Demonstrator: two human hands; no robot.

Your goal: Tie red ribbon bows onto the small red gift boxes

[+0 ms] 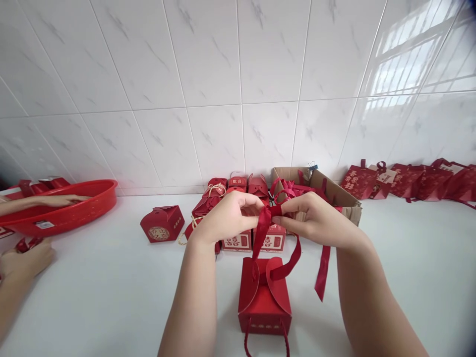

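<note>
A small red gift box (265, 297) stands on the white table in front of me, its two rounded top flaps folded together. Through its top runs a dark red ribbon (288, 265), raised above the box in a loop. My left hand (238, 215) pinches this ribbon between thumb and fingers. Close beside it, my right hand (312, 215) pinches the ribbon too, with a loose end hanging below the palm. A twisted red cord handle (247, 342) droops from the box's near side.
Behind my hands are several red boxes (232, 241) and a cardboard box (336, 191) of ribbons. A single red box (162, 225) stands left. Red bags (407, 181) line the wall at right. At far left, another person's hands (29, 258) work by a red basin (100, 198).
</note>
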